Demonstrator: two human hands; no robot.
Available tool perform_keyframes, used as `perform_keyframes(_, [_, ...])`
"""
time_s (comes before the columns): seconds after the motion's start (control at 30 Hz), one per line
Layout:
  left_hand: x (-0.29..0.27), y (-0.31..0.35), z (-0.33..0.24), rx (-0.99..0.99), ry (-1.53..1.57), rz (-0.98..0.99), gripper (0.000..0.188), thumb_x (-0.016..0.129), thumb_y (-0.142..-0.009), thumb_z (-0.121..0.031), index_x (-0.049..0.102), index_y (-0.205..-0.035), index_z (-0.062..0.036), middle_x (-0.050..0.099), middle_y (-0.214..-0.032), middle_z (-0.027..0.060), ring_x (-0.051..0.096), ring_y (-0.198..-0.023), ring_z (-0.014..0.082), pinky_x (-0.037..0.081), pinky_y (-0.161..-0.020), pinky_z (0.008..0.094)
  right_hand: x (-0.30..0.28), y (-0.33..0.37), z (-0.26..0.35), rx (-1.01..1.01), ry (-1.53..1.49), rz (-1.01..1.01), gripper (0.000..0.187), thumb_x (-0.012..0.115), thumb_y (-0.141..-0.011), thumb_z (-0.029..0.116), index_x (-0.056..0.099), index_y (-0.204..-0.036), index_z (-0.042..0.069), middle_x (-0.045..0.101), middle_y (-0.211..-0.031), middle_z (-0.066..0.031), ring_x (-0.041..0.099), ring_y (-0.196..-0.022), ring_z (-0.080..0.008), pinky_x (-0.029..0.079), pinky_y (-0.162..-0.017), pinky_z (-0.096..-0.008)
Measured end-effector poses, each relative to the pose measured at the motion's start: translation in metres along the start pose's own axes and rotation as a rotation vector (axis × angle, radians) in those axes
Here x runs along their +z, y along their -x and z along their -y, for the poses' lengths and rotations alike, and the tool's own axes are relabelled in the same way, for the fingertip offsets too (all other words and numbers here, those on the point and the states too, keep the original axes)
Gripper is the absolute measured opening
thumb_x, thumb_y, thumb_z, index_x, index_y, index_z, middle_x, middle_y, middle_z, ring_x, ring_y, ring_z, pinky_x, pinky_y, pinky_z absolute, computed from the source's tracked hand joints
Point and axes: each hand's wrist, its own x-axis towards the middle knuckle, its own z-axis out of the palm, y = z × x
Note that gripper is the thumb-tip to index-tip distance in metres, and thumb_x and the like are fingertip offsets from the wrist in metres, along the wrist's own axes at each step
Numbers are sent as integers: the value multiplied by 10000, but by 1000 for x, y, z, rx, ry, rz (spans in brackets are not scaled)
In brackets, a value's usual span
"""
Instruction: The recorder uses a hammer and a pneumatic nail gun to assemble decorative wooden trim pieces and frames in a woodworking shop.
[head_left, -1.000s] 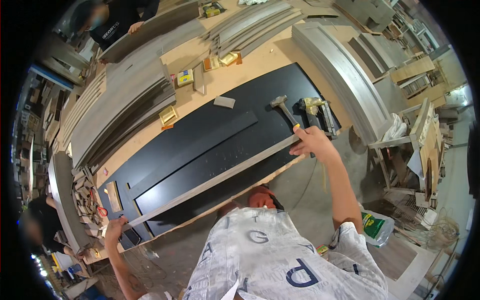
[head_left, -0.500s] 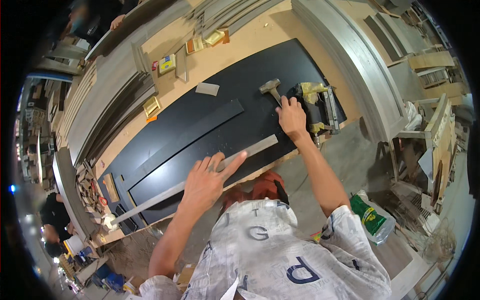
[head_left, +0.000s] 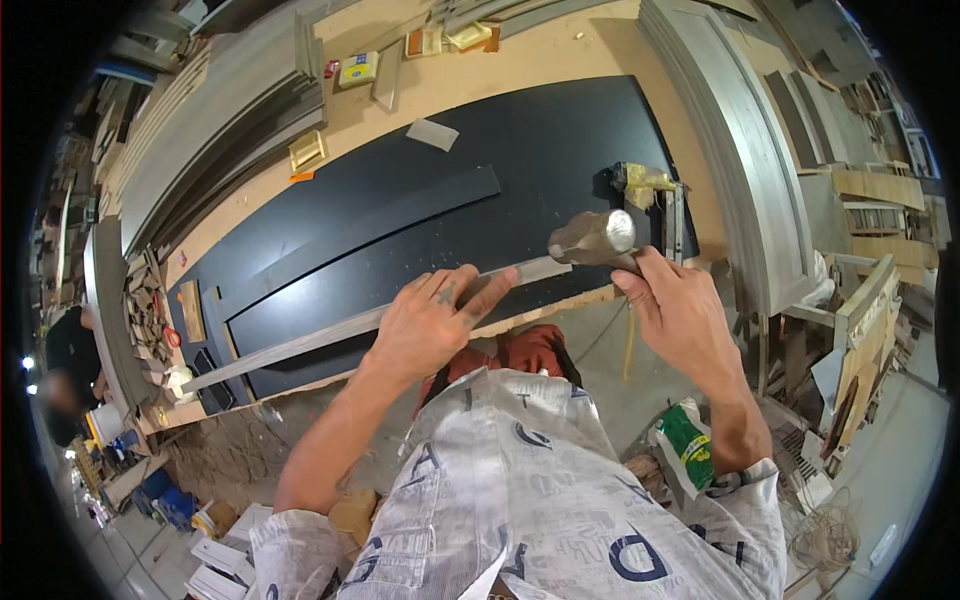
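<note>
A hammer [head_left: 592,238] with a heavy metal head is raised above the bench in my right hand [head_left: 686,312], whose fingers wrap its handle close to the head. The head hangs over the right end of a long, narrow grey wooden strip [head_left: 300,350]. That strip runs along the near edge of a black panel [head_left: 400,235]. My left hand [head_left: 428,322] grips the strip near its right part, index finger stretched along it and the other fingers bent over its far side. A flat dark strip [head_left: 370,240] lies on the panel beyond it.
A nail gun [head_left: 655,205] wrapped with yellow tape stands at the panel's right. Long grey boards [head_left: 740,150] are stacked at the right, more [head_left: 230,150] at the left. A sandpaper piece [head_left: 433,135] lies on the panel. Yellow pads [head_left: 358,70] sit along the far side.
My right hand has lifted the hammer off the panel and brought it nearer, above the strip's right end. My left hand stays on the strip. The whole view has shifted slightly.
</note>
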Motion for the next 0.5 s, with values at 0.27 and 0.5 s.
perform_keyframes(0.27, [-1,-1,-1,14,16,61,760,644,-751,-65,428,-1464,-214,591,-1043,75,625,-835,252,538,-736,372,11,4,4,-11,172,80,268,596,-952,234,490,-825,24,585,-681,-118,595,-572,-336,451,-496,-430])
perform_keyframes(0.5, [-4,3,0,36,20,141,758,611,-782,-125,374,-1500,-186,595,-1112,134,637,-925,290,535,-809,394,7,4,14,-27,138,67,272,549,-980,249,479,-828,34,578,-654,-114,608,-569,-318,458,-500,-408])
